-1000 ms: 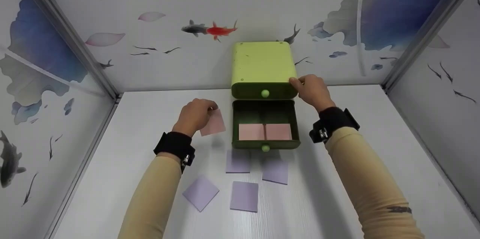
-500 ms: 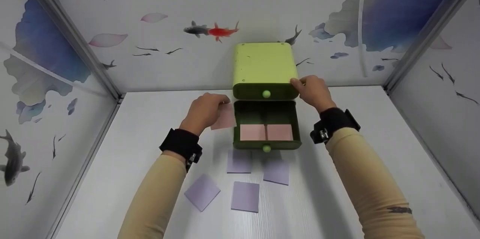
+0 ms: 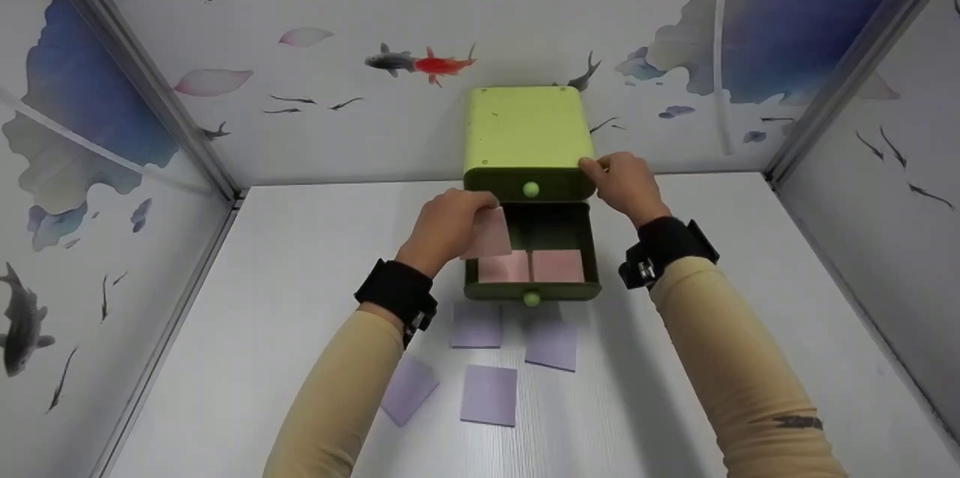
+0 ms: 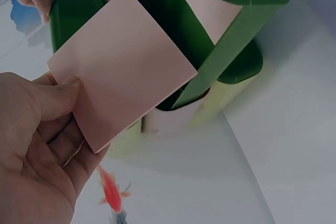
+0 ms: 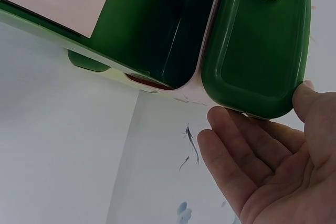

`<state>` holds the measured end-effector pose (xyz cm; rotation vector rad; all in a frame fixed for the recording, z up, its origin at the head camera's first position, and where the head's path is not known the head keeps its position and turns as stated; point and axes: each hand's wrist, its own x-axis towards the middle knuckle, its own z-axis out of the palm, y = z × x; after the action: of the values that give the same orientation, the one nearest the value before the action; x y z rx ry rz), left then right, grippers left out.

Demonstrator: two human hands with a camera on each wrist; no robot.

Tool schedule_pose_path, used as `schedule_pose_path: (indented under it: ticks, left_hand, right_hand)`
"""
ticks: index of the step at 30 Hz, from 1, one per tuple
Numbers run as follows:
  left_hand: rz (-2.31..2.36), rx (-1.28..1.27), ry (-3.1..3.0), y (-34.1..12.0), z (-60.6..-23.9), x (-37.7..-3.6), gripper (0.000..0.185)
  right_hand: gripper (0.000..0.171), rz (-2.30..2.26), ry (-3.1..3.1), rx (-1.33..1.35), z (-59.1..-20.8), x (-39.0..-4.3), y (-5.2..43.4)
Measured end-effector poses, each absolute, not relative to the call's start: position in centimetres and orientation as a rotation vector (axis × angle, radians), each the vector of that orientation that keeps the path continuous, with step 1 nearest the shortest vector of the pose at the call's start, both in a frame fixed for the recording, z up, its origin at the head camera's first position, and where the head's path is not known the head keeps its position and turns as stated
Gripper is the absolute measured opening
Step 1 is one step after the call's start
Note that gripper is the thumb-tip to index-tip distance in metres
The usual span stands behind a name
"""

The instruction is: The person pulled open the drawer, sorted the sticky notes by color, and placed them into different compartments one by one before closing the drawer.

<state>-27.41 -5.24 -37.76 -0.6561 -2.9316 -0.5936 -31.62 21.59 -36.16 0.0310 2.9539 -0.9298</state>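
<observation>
My left hand [image 3: 444, 229] pinches a pink sticky-note pad [image 3: 492, 232] between thumb and fingers, as the left wrist view shows with the pad [image 4: 123, 69] held flat side out. It hangs over the left side of a pulled-out dark green drawer [image 3: 532, 290]. Inside that drawer two more pink pads [image 3: 556, 266] lie side by side near the front, parted by a divider. My right hand [image 3: 628, 184] rests at the right front corner of the lime-green drawer box [image 3: 529, 125]. In the right wrist view its thumb touches the box edge and its fingers stay nearly straight along the side.
Several purple pads [image 3: 489, 395] lie on the white table [image 3: 637, 418] in front of the drawer. The upper drawer [image 3: 495, 185], with a round green knob [image 3: 531, 190], is closed. A wall painted with fish [image 3: 442, 65] stands right behind the box.
The left hand has moved right with its pink pad, from beside the drawer to above its left part. The right hand, box and drawer have stayed put.
</observation>
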Motion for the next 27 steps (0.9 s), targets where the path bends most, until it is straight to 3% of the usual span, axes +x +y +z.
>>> schedule_pose_path:
  ticks: [6, 17, 27]
  left_hand:
    - [-0.599, -0.68, -2.969, -4.0, -38.9, -27.7, 0.044]
    - [-0.542, -0.738, -3.083, -2.2, -40.8, -28.4, 0.028]
    - [-0.513, -0.757, -3.128, -1.7, -42.1, -28.9, 0.028]
  right_hand:
    - [0.053, -0.93, 2.963, 0.039, -36.2, -31.7, 21.7]
    - [0.053, -0.94, 2.955, 0.061, -36.1, -31.5, 21.5]
    - [0.054, -0.941, 2.961, 0.055, -36.3, -31.6, 21.6]
